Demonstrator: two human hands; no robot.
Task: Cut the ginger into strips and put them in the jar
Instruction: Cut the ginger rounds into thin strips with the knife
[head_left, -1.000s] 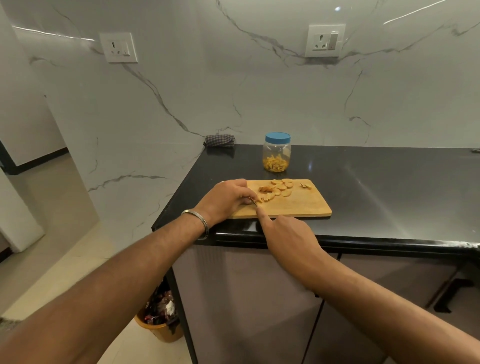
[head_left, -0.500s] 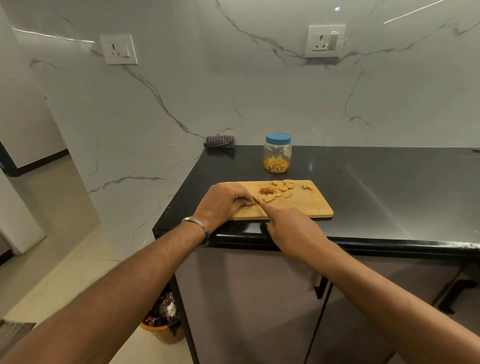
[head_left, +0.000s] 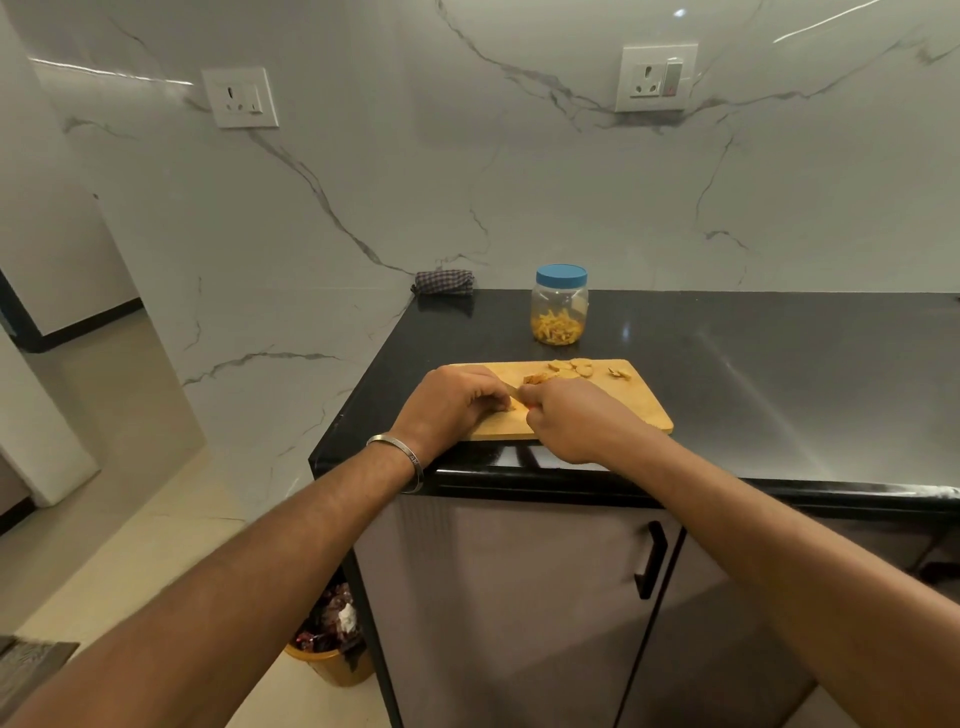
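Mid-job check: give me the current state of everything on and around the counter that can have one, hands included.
jar: upright, blue lid on, ginger strips inside.
cutting board: flat at the counter edge.
ginger slices: uncut, at the far edge of the board.
left hand: curled, pinning a ginger piece to the board.
right hand: closed on a knife handle.
knife: mostly hidden between the hands.
cloth: bunched against the wall.
waste bin: holds rubbish.

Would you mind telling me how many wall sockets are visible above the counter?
2. One wall socket sits on the marble wall at upper left; the other is at upper right, above the jar. More may lie outside the frame.
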